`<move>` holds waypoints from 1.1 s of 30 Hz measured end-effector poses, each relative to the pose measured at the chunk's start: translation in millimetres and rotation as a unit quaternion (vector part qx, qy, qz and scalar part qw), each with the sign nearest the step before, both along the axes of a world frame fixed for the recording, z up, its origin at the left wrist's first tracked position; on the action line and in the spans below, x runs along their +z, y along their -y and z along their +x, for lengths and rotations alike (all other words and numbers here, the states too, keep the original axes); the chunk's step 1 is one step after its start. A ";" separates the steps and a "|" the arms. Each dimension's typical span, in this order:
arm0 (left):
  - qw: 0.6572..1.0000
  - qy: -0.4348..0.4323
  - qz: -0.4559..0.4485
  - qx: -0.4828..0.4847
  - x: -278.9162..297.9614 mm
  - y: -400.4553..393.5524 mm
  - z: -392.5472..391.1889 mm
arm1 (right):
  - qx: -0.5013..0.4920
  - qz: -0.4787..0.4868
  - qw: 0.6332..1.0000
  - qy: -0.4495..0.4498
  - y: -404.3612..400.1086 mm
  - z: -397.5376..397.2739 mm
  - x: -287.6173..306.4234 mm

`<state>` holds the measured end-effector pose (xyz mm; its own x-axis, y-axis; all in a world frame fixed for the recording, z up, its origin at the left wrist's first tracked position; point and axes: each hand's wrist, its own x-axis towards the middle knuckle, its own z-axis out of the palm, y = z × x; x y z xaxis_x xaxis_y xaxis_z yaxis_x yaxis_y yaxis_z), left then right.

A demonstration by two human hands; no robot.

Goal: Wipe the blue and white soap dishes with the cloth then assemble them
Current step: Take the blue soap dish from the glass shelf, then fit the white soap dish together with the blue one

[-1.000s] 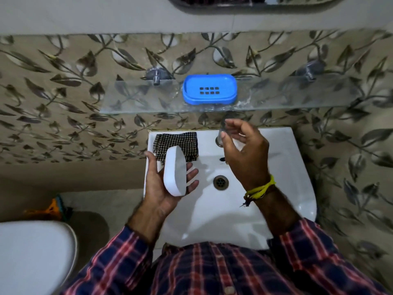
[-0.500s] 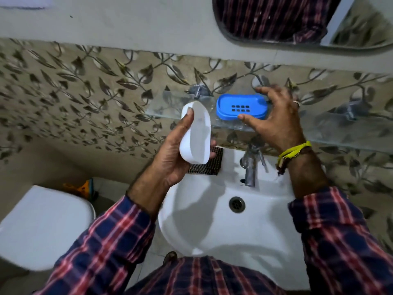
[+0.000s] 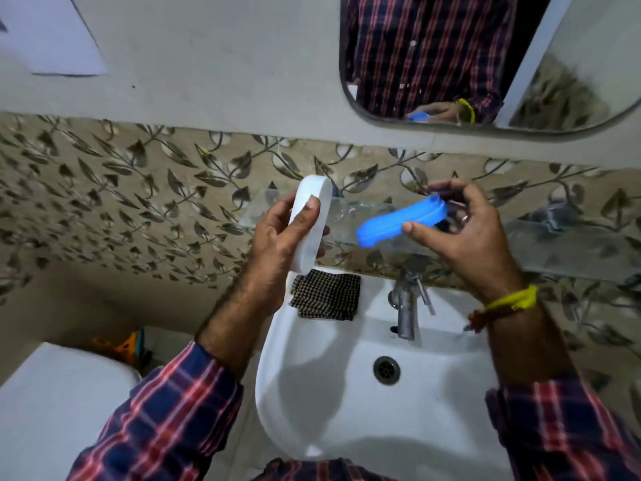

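Blue dish off shelf; two dishes.

left hand: raised, fingers curled, gripping | right hand: raised, pinching

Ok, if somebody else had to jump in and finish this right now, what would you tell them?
Left hand: holds the white soap dish on edge, thumb across its side.
Right hand: holds the blue soap dish tilted, in front of the glass shelf.
Cloth: folded on the sink rim, left of the tap, nobody touching it.
Done: both dishes are in hand; whether they have been wiped cannot be told from this view.
Left: the two dishes are apart, so wipe them if needed, fit them together, then set them down.
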<state>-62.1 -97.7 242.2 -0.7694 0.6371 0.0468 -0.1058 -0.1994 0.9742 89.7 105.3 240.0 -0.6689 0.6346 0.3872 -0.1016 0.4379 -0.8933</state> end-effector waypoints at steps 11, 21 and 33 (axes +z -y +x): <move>0.993 -0.070 -0.031 -0.089 -10.9 -17.7 42.5 | -0.018 -0.199 0.970 -0.139 70.8 18.6 -13.2; 0.981 -0.075 -0.062 -0.170 -22.2 -15.2 57.5 | -0.107 -0.234 0.960 -0.107 101.7 11.1 -28.7; 0.976 -0.137 -0.074 -0.153 -31.7 -9.5 61.6 | -0.125 -0.248 0.951 -0.139 123.2 -9.3 -37.3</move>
<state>-0.5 -88.3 210.5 -0.5135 0.8505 0.1140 0.1303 -0.0540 0.9900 80.4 -17.9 202.6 -0.3896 0.9104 0.1391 -0.3113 0.0120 -0.9503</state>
